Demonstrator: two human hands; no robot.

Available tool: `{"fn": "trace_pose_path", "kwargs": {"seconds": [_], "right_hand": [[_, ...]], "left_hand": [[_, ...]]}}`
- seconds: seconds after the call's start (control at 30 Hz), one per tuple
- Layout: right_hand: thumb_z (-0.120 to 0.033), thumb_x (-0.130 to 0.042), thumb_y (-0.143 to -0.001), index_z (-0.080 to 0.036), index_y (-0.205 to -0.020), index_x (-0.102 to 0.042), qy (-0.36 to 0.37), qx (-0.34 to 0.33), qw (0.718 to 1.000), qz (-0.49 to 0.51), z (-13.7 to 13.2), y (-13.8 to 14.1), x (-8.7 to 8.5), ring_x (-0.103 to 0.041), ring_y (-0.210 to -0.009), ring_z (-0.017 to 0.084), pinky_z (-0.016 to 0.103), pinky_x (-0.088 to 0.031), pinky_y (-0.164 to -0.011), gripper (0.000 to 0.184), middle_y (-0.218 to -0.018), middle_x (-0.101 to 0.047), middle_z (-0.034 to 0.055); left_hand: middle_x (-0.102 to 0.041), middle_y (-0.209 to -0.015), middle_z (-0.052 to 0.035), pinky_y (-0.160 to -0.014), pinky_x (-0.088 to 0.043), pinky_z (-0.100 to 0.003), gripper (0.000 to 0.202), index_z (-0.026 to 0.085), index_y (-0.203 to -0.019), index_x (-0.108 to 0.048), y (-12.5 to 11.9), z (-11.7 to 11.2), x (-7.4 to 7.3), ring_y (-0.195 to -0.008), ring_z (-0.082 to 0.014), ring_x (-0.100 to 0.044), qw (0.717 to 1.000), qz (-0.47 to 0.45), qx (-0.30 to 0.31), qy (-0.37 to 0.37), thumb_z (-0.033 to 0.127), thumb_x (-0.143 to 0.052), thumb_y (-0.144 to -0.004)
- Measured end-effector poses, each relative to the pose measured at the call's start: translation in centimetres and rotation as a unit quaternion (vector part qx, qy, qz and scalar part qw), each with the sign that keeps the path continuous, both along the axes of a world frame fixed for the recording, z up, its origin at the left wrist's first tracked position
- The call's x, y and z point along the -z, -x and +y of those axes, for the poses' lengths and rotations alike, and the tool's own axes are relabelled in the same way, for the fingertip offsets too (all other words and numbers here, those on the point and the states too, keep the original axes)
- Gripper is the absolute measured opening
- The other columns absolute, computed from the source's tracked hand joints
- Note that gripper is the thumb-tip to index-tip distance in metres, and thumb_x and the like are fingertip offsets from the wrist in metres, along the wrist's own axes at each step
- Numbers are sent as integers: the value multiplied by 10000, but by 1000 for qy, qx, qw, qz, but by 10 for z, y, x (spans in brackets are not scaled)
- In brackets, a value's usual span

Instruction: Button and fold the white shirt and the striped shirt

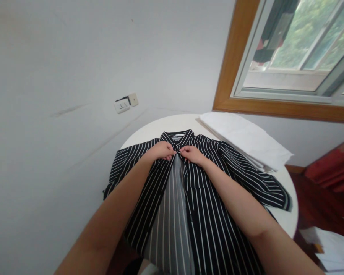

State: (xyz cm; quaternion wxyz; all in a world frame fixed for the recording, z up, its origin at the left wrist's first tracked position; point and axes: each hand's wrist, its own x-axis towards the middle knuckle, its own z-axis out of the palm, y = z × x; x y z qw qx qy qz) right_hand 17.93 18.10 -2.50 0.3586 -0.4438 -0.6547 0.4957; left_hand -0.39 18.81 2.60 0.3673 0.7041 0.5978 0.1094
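One striped shirt on one round bench. Left hand and right hand both pinching shirt just below collar. One folded white sheet right of collar.

between forearms: open over shirt | far-right: white cloth | left: wall, seemingly touching table

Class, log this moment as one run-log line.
left hand: pinching black fabric shirt with white stripes, below collar | right hand: pinching it alongside | shirt front: open below hands | surface: rounded white table
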Motion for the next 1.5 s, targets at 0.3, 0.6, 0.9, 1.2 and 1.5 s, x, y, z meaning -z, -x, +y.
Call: {"fn": "trace_pose_path", "kwargs": {"seconds": [0.3, 0.6, 0.9, 1.2, 1.5], "right_hand": [[-214, -553, -774, -162, -753, -551, 25, 96, 987, 126, 4, -4, 0, -444, -379, 48, 136, -337, -346, 56, -471, -482, -87], [-217, -572, -768, -152, -761, -575, 43, 79, 991, 98, 4, -4, -3, -427, -378, 38, 127, -345, -341, 66, -471, -477, -86], [-209, -549, -790, -153, -779, -585, 67, 40, 992, 103, 4, -9, -7, -434, -384, 43, 125, -344, -327, 67, -480, -485, -77], [-186, -573, -793, -138, -812, -615, 62, 10, 995, 74, 4, -11, -4, -485, -423, 53, 130, -423, -352, 66, -519, -527, -56], [-146, -582, -790, -132, -781, -614, 81, 22, 993, 81, 2, -11, -8, -515, -467, 50, 119, -452, -365, 36, -559, -547, -44]], "left_hand": [[-571, -508, 21, -499, -460, -182, 278, 129, -631, -537, -39, -4, -2, -462, -72, -553, 975, -192, -98, 48, 303, -722, -745], [-635, -613, -3, -576, -532, -230, 260, 117, -730, -549, -22, -5, 34, -571, -109, -644, 956, -292, -8, 36, 310, -721, -759], [-674, -657, -43, -661, -548, -271, 241, 95, -730, -585, -14, -1, 37, -617, -125, -663, 943, -325, -25, 71, 265, -756, -725], [-686, -701, -44, -690, -545, -269, 198, 83, -786, -599, -8, -4, 32, -648, -123, -674, 933, -348, -21, 92, 215, -736, -731], [-672, -713, -41, -702, -547, -294, 197, 97, -797, -591, -8, -3, 35, -645, -127, -667, 932, -351, -20, 85, 216, -734, -731]]}}
